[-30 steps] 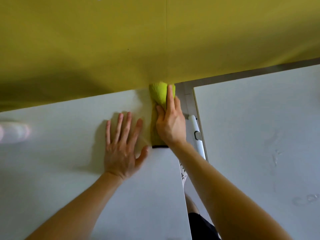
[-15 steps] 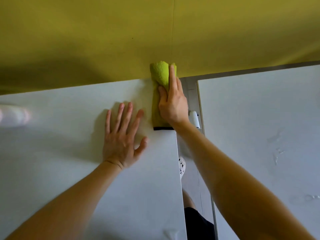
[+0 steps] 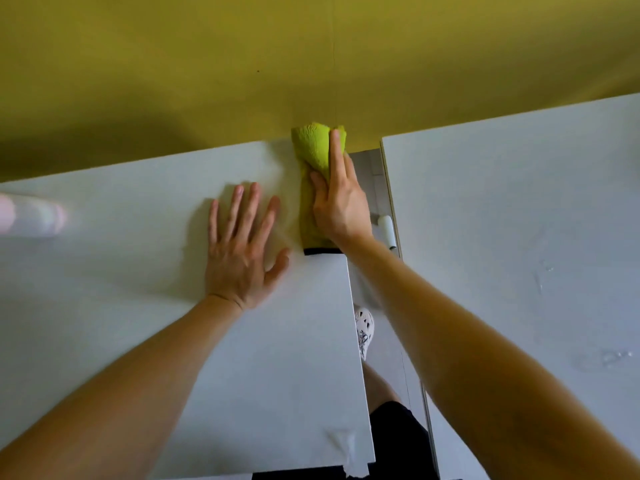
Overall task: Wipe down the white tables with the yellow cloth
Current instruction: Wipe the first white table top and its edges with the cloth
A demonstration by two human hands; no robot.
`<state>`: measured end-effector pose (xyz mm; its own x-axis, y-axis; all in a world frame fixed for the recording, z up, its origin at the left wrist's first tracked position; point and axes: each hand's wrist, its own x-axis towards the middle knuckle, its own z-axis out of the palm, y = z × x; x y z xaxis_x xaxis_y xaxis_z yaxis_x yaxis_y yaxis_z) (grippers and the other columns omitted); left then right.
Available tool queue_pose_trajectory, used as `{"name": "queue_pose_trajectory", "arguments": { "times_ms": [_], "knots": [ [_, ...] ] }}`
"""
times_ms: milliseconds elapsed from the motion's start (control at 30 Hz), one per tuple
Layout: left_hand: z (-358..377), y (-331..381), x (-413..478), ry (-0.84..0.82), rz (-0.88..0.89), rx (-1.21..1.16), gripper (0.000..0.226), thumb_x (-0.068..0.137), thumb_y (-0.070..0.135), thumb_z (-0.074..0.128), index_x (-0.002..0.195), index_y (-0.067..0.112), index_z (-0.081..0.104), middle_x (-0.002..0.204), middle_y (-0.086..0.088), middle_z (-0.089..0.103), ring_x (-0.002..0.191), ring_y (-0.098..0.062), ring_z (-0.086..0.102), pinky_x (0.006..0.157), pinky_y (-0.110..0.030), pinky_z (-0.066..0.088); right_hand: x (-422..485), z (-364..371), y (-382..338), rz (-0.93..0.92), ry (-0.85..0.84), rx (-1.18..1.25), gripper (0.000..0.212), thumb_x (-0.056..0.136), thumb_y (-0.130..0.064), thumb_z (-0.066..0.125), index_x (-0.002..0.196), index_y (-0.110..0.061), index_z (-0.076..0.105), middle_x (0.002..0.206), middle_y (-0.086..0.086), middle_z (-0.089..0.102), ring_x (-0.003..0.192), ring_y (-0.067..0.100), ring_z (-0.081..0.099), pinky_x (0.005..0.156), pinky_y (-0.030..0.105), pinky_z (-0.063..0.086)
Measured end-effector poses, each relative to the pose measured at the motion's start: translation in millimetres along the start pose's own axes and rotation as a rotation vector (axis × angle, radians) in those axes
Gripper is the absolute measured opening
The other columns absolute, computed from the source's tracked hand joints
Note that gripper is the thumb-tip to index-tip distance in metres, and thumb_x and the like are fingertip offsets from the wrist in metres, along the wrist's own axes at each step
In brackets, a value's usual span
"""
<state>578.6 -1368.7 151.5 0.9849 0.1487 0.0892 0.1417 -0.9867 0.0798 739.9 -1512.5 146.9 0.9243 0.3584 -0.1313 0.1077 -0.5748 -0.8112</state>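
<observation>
A: Cloth position?

B: Yellow cloth (image 3: 313, 188) sits at the far right corner of the left white table (image 3: 104, 306), hard along its right edge. Long axis runs near to far. Far end is bunched up, pointing at the yellow wall (image 3: 207, 64) and touching it. Near end lies flat, dark hem toward me.

A: Hands?

B: Right hand (image 3: 341, 206) is on top of the cloth, index finger straight along it toward the wall. Thumb is tucked into the bunch from the left, so the cloth is pinched between the two. Left hand (image 3: 242, 251) lies flat on the same table just left of the cloth, fingers spread, holding nothing.

A: Anything else?

B: Right white table (image 3: 519, 220) stands across a narrow gap, wet smears on it. A white cylinder (image 3: 386, 232) and a shoe (image 3: 364, 329) show down in the gap. A blurred pale object (image 3: 31, 216) is on the left table, at the left edge of view.
</observation>
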Motion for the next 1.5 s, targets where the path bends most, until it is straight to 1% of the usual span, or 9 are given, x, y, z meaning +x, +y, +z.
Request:
{"name": "queue_pose_trajectory", "arguments": {
  "times_ms": [133, 333, 500, 667, 933, 1100, 1233, 1333, 1500],
  "knots": [
    [-1, 1, 1, 0.028, 0.006, -0.017, 0.079, 0.103, 0.055, 0.052, 0.171, 0.02, 0.034, 0.182, -0.011, 0.019, 0.169, -0.033, 0.013, 0.13, -0.069, 0.017, -76, -6, 15, -0.03, 0.037, 0.008, 0.067, 0.113, -0.031, 0.044, 0.175, -0.025, 0.018, 0.175, 0.001, 0.034, 0.118, 0.046, 0.065, 0.073, 0.043, 0.05],
    [1, 5, -5, 0.045, -0.013, -0.012, 0.078, 0.103, 0.053, 0.051, 0.173, 0.026, 0.028, 0.182, -0.008, 0.018, 0.17, -0.032, 0.013, 0.133, -0.065, 0.014, -256, -14, 50, 0.046, 0.021, -0.003, 0.065, 0.114, -0.043, 0.04, 0.174, -0.039, 0.014, 0.173, -0.008, 0.035, 0.129, 0.035, 0.064, 0.09, 0.048, 0.061],
    [2, 2, -1, 0.048, -0.014, 0.006, 0.079, 0.104, 0.055, 0.048, 0.174, 0.029, 0.022, 0.183, -0.008, 0.015, 0.17, -0.032, 0.011, 0.134, -0.063, 0.011, -329, -22, 63, 0.101, -0.003, -0.017, 0.067, 0.115, -0.03, 0.049, 0.174, -0.036, 0.018, 0.168, -0.01, 0.042, 0.132, 0.027, 0.061, 0.1, 0.031, 0.051],
    [0, 1, 7, 0.058, -0.027, 0.01, 0.079, 0.103, 0.054, 0.05, 0.173, 0.028, 0.024, 0.183, -0.009, 0.017, 0.169, -0.032, 0.013, 0.134, -0.062, 0.012, -277, -23, 58, 0.086, -0.034, -0.035, 0.071, 0.115, -0.036, 0.045, 0.173, -0.045, 0.005, 0.17, -0.007, 0.04, 0.129, 0.037, 0.064, 0.096, 0.052, 0.058],
    [1, -4, 8, 0.078, -0.023, -0.01, 0.078, 0.102, 0.051, 0.053, 0.169, 0.015, 0.037, 0.181, -0.012, 0.022, 0.169, -0.033, 0.015, 0.131, -0.066, 0.016, -86, 10, 13, -0.004, 0.15, -0.09, 0.062, 0.115, -0.027, 0.045, 0.173, -0.018, 0.024, 0.154, 0.012, 0.053, 0.102, 0.051, 0.065, 0.07, 0.044, 0.042],
    [2, -4, 6, 0.065, -0.032, -0.032, 0.075, 0.105, 0.055, 0.046, 0.165, 0.01, 0.044, 0.179, -0.016, 0.026, 0.169, -0.036, 0.017, 0.13, -0.068, 0.018, 10, 21, -8, -0.083, 0.159, -0.168, 0.062, 0.112, -0.033, 0.042, 0.171, -0.017, 0.03, 0.165, 0.017, 0.044, 0.118, 0.05, 0.062, 0.087, 0.052, 0.052],
    [0, -1, 5, 0.084, -0.052, -0.047, 0.073, 0.1, 0.046, 0.061, 0.16, 0.006, 0.05, 0.173, -0.021, 0.036, 0.165, -0.041, 0.027, 0.129, -0.069, 0.022, 47, 20, -15, -0.242, 0.135, -0.277, 0.059, 0.106, -0.035, 0.04, 0.161, -0.014, 0.05, 0.166, 0.019, 0.046, 0.135, 0.049, 0.055, 0.111, 0.055, 0.047],
    [-6, 1, 9, 0.105, -0.07, -0.072, 0.07, 0.1, 0.044, 0.062, 0.157, 0.006, 0.053, 0.168, -0.023, 0.042, 0.161, -0.043, 0.034, 0.128, -0.068, 0.025, 59, 13, -18, -0.331, 0.126, -0.373, 0.054, 0.104, -0.033, 0.049, 0.153, -0.012, 0.057, 0.148, 0.014, 0.061, 0.133, 0.044, 0.054, 0.107, 0.056, 0.047],
    [-13, -8, 5, 0.081, -0.017, -0.138, 0.069, 0.1, 0.045, 0.064, 0.157, 0.008, 0.055, 0.165, -0.02, 0.048, 0.16, -0.039, 0.038, 0.126, -0.066, 0.029, 63, 10, -15, -0.401, 0.086, -0.497, 0.051, 0.103, -0.035, 0.054, 0.148, -0.011, 0.057, 0.124, 0.015, 0.064, 0.119, 0.043, 0.055, 0.107, 0.056, 0.043]
  ]
}}
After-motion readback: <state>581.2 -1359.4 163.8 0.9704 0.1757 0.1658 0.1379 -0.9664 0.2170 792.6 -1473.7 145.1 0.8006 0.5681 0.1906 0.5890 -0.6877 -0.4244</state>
